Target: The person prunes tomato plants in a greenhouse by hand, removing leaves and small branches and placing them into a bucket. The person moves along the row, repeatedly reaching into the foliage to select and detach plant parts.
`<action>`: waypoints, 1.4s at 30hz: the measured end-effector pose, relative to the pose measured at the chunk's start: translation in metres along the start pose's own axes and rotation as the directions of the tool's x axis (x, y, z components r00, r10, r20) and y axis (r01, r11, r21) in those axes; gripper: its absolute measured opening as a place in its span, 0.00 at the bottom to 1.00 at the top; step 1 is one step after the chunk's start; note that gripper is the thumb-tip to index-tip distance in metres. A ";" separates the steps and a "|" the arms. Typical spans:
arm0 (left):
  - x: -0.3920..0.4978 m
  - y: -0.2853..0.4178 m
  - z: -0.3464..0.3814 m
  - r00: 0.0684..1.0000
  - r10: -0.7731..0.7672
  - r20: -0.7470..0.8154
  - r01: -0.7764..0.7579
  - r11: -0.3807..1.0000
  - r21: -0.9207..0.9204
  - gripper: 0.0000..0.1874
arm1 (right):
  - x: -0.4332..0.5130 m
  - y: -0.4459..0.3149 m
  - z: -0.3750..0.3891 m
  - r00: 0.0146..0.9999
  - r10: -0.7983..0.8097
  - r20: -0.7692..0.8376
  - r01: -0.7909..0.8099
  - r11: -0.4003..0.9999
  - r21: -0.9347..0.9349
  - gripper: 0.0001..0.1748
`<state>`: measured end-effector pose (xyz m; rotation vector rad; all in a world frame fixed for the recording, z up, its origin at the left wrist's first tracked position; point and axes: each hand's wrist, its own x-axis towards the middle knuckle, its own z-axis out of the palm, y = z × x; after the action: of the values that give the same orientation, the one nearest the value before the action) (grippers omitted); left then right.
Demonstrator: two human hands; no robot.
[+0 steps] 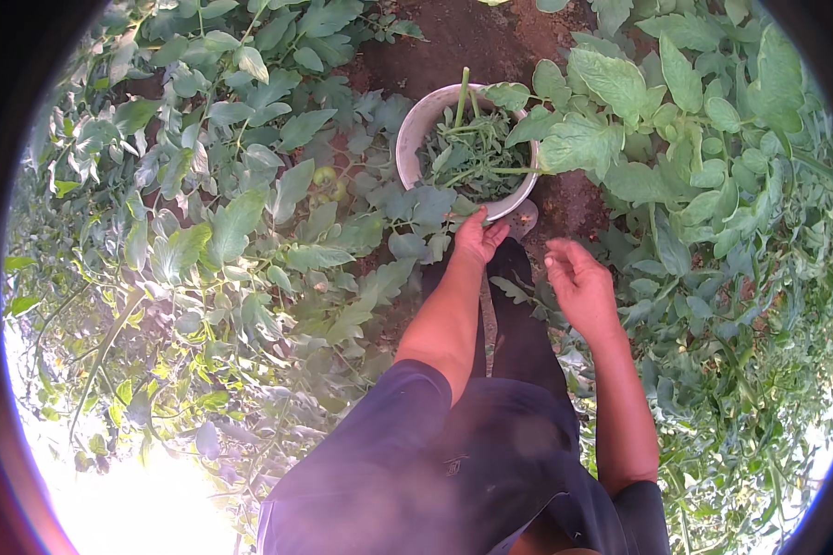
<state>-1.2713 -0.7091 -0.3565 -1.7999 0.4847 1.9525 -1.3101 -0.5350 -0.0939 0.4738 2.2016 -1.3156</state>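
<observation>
A round white bucket (409,149) stands on the soil before me, filled with cut green leaves and stems (475,149). My left hand (480,236) is at the bucket's near rim, fingers spread, palm turned up; whether it grips the rim or a leaf beside it is hard to tell. To the right and nearer my body, my right hand (579,277) hangs in the air with bent fingers, thumb near the forefinger, and no object shows in it. My shoe (523,218) shows just below the bucket.
Dense tomato plants rise on the left (236,229) and on the right (694,159), their leaves reaching over the bucket's rim. Green tomatoes (326,182) hang low on the left. Bare brown soil (451,41) runs between the rows beyond the bucket. Strong glare covers the lower left.
</observation>
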 end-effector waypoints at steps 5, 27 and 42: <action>0.011 -0.004 0.021 1.000 0.025 0.005 -0.024 0.988 -0.156 0.11 | -0.007 -0.022 -0.029 0.986 -0.012 0.169 0.017 0.999 -0.028 0.12; -0.222 0.170 0.236 0.953 0.291 0.082 -0.301 0.936 0.182 0.16 | -0.048 -0.085 -0.144 0.966 0.044 0.254 -0.064 0.996 0.069 0.27; -0.289 0.371 0.455 0.892 0.426 0.152 -0.448 0.875 0.182 0.20 | 0.029 -0.318 -0.205 0.953 -0.204 0.223 0.103 0.913 0.394 0.23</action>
<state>-1.8368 -0.8032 -0.0413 -1.5338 1.1028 2.1718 -1.5588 -0.5004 0.1904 0.2464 1.8005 -1.7941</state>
